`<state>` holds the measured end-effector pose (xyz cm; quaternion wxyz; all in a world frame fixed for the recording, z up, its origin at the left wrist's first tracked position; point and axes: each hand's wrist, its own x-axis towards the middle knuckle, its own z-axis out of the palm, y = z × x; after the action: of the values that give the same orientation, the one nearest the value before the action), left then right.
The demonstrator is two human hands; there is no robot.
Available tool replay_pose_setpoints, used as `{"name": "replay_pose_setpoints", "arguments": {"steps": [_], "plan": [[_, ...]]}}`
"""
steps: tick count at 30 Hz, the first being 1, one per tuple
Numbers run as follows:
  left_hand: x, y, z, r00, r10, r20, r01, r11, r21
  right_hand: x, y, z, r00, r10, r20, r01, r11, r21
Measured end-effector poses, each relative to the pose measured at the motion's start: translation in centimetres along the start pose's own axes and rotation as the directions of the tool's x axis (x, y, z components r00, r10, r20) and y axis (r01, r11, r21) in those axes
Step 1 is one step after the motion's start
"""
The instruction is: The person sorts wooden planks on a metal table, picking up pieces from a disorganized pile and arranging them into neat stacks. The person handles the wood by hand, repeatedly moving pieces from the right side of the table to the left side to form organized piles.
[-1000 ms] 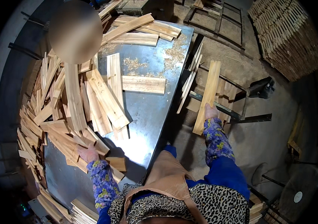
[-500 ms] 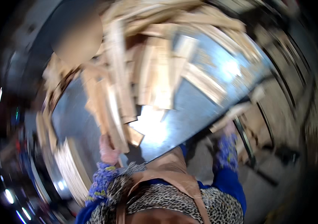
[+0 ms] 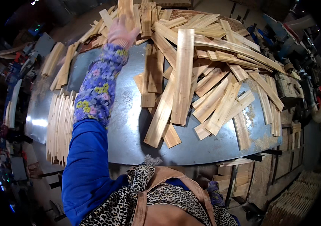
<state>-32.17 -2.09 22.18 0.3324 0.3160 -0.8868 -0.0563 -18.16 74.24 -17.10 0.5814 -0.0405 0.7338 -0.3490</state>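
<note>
Slats of pale, rough-sawn wood point(image 3: 183, 75) lie heaped across my dull grey sheet-metal table point(image 3: 126, 128), flat and narrow. My left hand point(image 3: 121, 32) reaches far up, fingers spread and laid on an upright slat point(image 3: 124, 9); whether it grips, I cannot tell. Curved strips point(image 3: 58, 128) stand stacked on edge just beside my floral sleeve point(image 3: 98, 86).

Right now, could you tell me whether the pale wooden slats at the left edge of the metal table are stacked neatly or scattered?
Stacked neatly: the pale wooden slats stand on edge, side by side in one tight row, unlike the loose pile across the grey metal table.
</note>
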Motion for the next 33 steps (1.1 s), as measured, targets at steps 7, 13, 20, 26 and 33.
{"name": "replay_pose_setpoints", "arguments": {"steps": [7, 13, 20, 26, 33], "plan": [[-19.3, 2.4, 12.6, 0.802, -0.047, 0.595, 0.395, 0.790, -0.470, 1.5, -28.9, 4.1, 0.668, -0.475, -0.573, 0.309, 0.878, -0.367], [-32.1, -0.8, 12.7, 0.579, -0.030, 0.815, 0.720, 0.488, -0.493, 11.6, -42.0, 3.1, 0.573, -0.489, -0.658, 0.149, 0.851, -0.504], [-33.4, -9.0, 8.8, 0.410, -0.053, 0.911, 0.903, -0.120, -0.413, 10.3, -45.3, 16.3, 0.856, -0.454, -0.249, 0.261, 0.793, -0.550], [-37.9, -19.7, -4.4, 0.378, -0.653, 0.657, 0.876, 0.481, -0.026, 12.7, -54.6, 12.8, 0.731, -0.640, -0.237, 0.375, 0.666, -0.645], [-48.1, -36.9, -17.5, 0.711, -0.621, 0.329, 0.066, 0.526, 0.848, 21.8, -64.3, -0.1, 0.585, -0.579, -0.568, -0.246, 0.540, -0.805]]}}
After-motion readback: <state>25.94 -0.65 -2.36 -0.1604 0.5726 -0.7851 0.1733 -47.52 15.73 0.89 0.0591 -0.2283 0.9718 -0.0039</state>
